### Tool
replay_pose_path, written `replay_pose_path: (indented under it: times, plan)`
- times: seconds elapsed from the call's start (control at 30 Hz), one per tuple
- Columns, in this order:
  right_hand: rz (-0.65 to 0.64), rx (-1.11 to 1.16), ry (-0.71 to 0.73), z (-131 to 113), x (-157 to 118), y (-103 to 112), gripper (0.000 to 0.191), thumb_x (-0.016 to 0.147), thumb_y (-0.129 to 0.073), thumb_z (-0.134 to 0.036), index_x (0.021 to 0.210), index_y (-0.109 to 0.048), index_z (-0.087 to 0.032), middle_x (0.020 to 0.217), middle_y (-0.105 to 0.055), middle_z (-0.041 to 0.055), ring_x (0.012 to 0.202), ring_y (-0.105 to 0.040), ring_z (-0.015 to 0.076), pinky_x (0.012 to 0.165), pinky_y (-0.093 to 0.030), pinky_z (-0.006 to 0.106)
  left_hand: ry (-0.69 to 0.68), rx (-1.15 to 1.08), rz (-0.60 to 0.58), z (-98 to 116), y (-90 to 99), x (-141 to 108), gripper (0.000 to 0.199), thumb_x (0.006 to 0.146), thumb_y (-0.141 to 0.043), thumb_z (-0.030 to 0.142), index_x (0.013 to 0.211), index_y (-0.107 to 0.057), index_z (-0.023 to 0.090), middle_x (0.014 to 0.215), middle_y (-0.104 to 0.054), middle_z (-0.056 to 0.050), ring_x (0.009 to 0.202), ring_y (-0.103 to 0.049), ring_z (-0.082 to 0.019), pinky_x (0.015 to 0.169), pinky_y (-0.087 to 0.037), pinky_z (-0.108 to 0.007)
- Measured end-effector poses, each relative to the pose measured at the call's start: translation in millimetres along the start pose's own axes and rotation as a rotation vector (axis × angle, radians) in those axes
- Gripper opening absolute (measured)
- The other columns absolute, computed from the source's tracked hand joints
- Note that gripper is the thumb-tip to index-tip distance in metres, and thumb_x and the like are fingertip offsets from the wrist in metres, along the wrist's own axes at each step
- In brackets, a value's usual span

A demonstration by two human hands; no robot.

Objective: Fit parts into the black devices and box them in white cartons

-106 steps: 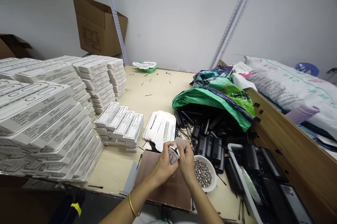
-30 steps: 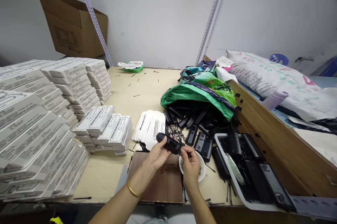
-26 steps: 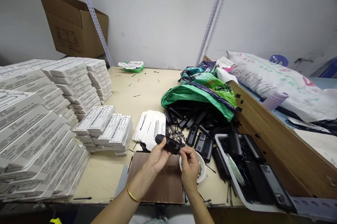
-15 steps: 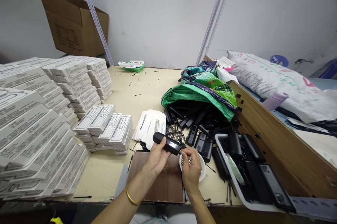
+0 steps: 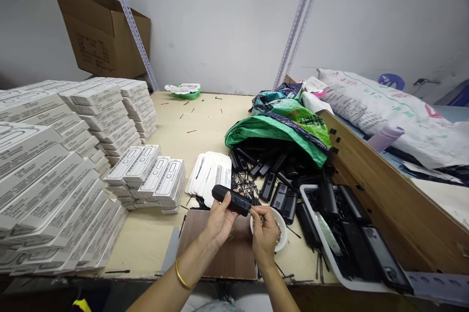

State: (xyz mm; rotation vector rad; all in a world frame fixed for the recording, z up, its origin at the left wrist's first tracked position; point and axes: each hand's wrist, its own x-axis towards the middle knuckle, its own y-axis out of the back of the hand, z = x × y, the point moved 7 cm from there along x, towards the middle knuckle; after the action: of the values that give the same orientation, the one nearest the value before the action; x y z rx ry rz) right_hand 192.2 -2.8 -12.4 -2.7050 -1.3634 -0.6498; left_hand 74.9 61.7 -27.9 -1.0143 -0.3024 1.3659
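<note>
A long black device (image 5: 231, 199) is held slantwise above a brown board (image 5: 234, 258), with my left hand (image 5: 219, 219) wrapped round its underside and the thumb on its edge. The fingertips of my right hand (image 5: 265, 226) are pinched at the device's right end; whatever small thing they hold there is too small to make out. Partly hidden behind my right hand is a white bowl (image 5: 282, 240) with small metal pieces. Flat white cartons (image 5: 210, 170) lie in a fanned pile behind the device.
White boxes (image 5: 47, 190) are stacked high at the left, with a lower stack (image 5: 161, 180) beside them. A green bag (image 5: 278, 131) spills black devices. At the right, a white tray (image 5: 322, 248) holds more, beside a wooden board (image 5: 384, 190).
The black device has rolled slightly, and the bright reflection on its face is gone. Both hands keep nearly the same place and grip.
</note>
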Motion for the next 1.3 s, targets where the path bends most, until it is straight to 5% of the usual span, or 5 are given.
replay_pose_path:
  times: [0.2, 0.4, 0.93, 1.17, 1.3]
  plan:
    - [-0.020, 0.283, -0.300, 38.7, -6.7, 9.6, 0.028, 0.085, -0.052, -0.046, 0.092, -0.055, -0.020, 0.082, -0.061, 0.0020, 0.075, -0.057, 0.0171, 0.070, -0.045, 0.029, -0.242, 0.298, -0.202, 44.0, -6.8, -34.7, 0.044, 0.073, -0.071, 0.025, 0.113, -0.053, 0.026, 0.116, -0.062, -0.006, 0.111, -0.057, -0.028, 0.095, -0.046, -0.042]
    - [-0.012, 0.046, -0.281, 52.1, 16.2, 28.2, 0.032, 0.084, -0.052, -0.049, 0.080, -0.056, -0.019, 0.074, -0.061, 0.0012, 0.073, -0.057, 0.0180, 0.071, -0.043, 0.028, -0.320, 1.134, -0.153, 8.1, 36.3, -2.7, 0.038, 0.083, -0.055, 0.028, 0.119, -0.046, 0.019, 0.111, -0.064, -0.010, 0.104, -0.060, -0.024, 0.090, -0.048, -0.038]
    - [-0.824, -0.578, -0.007, 84.7, 137.9, -186.1, 0.029, 0.084, -0.061, -0.033, 0.107, -0.058, -0.015, 0.115, -0.057, 0.0071, 0.106, -0.053, 0.0231, 0.091, -0.041, 0.045, -0.378, 1.984, -0.174, 20.0, 78.1, 38.7, 0.055, 0.080, -0.051, 0.018, 0.134, -0.042, 0.014, 0.151, -0.026, -0.016, 0.141, -0.016, -0.030, 0.112, -0.020, -0.054]
    - [-0.812, -0.411, 0.080, 54.1, 159.9, -151.6, 0.008, 0.078, -0.060, -0.020, 0.072, -0.056, -0.018, 0.092, -0.058, 0.0042, 0.096, -0.049, 0.0208, 0.087, -0.037, 0.038, -0.456, 1.327, -0.034, 73.6, 53.1, 34.0, 0.063, 0.083, -0.055, 0.033, 0.139, -0.035, 0.016, 0.143, -0.042, -0.014, 0.135, -0.034, -0.025, 0.112, -0.024, -0.045]
    - [-0.898, -0.110, 0.157, 16.6, 145.2, -127.8, 0.010, 0.079, -0.058, -0.024, 0.071, -0.053, -0.021, 0.085, -0.060, 0.0019, 0.089, -0.052, 0.0183, 0.085, -0.038, 0.033, 0.012, 0.612, -0.299, 52.6, 24.6, 25.8, 0.047, 0.078, -0.063, 0.045, 0.113, -0.060, 0.014, 0.117, -0.063, -0.014, 0.114, -0.055, -0.027, 0.096, -0.043, -0.039]
